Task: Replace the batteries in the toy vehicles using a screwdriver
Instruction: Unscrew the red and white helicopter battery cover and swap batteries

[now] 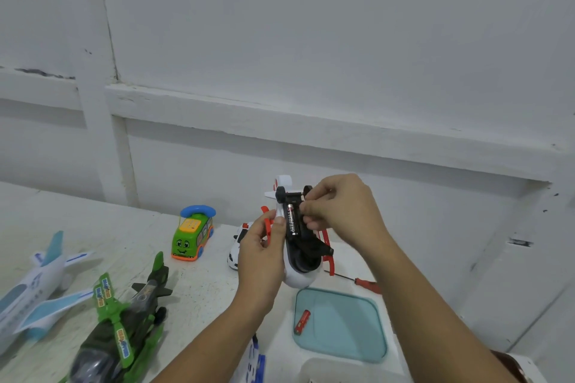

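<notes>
Black battery (292, 222) seated, I judge: right hand (339, 211) pinches it, left hand (264, 249) grips helicopter (300, 277) (closing up, other toys (193, 233) remain).

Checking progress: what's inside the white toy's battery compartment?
One black battery lies in the compartment of the white toy. The right hand covers its right side, so more batteries cannot be confirmed.

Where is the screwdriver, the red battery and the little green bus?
screwdriver (367, 285): head view, on its red handle.
red battery (302, 321): head view, on the middle of its body.
green bus (189, 236): head view, on its green body, near the front.
</notes>
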`<action>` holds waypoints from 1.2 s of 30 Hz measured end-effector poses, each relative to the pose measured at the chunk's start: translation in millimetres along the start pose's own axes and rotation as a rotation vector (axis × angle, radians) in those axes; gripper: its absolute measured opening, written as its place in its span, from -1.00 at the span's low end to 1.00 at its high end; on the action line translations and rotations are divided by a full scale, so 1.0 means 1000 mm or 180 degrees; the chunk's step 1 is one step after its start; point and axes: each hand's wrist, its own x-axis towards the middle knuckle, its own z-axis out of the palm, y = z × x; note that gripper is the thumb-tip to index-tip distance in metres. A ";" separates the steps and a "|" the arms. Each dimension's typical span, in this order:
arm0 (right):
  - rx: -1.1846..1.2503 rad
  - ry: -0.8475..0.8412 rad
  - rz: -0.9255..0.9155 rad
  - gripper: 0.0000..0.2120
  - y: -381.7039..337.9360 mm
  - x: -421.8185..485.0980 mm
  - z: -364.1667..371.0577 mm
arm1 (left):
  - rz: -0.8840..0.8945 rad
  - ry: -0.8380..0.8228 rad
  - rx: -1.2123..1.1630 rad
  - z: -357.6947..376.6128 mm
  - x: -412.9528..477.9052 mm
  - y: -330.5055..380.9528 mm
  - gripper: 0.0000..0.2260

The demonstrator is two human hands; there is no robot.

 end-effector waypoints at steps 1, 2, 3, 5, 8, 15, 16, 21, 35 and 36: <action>0.0263 0.0040 -0.0016 -0.95 0.003 0.001 -0.004 | -0.0032 0.0025 -0.0003 -0.002 0.001 -0.001 -0.83; 0.0517 0.0092 -0.0003 -0.96 0.007 0.003 -0.010 | -0.0064 0.0038 -0.0002 -0.003 0.002 -0.002 -0.83; 0.0719 0.0171 0.0038 -0.95 0.012 0.006 -0.015 | -0.0121 0.0058 -0.0006 -0.005 0.002 -0.002 -0.85; 0.0848 0.0347 0.0197 -0.95 0.030 0.013 -0.018 | -0.0225 0.0090 0.0003 -0.008 0.005 -0.004 -0.91; 0.0151 0.0173 0.0677 -0.94 0.073 0.017 -0.002 | -0.0253 0.0105 0.0056 -0.013 0.007 -0.007 -0.89; -0.1539 -0.1275 0.1452 -0.86 0.144 -0.002 0.065 | -0.0241 0.0066 0.0091 -0.015 0.009 -0.012 -0.80; -0.1561 -0.1289 0.1516 -0.86 0.149 -0.005 0.072 | -0.0246 0.0056 0.0100 -0.015 0.009 -0.012 -0.77; -0.1839 -0.1334 0.1551 -0.81 0.168 -0.009 0.093 | -0.0284 0.0056 0.0065 -0.016 0.006 -0.012 -0.77; 0.1101 0.0691 0.0604 -0.82 0.051 -0.006 -0.025 | -0.0128 0.0004 0.0101 -0.012 -0.004 -0.010 -0.79; 0.1055 0.0650 0.0409 -0.85 0.037 -0.012 -0.029 | -0.0119 -0.0002 0.0104 -0.011 -0.005 -0.011 -0.78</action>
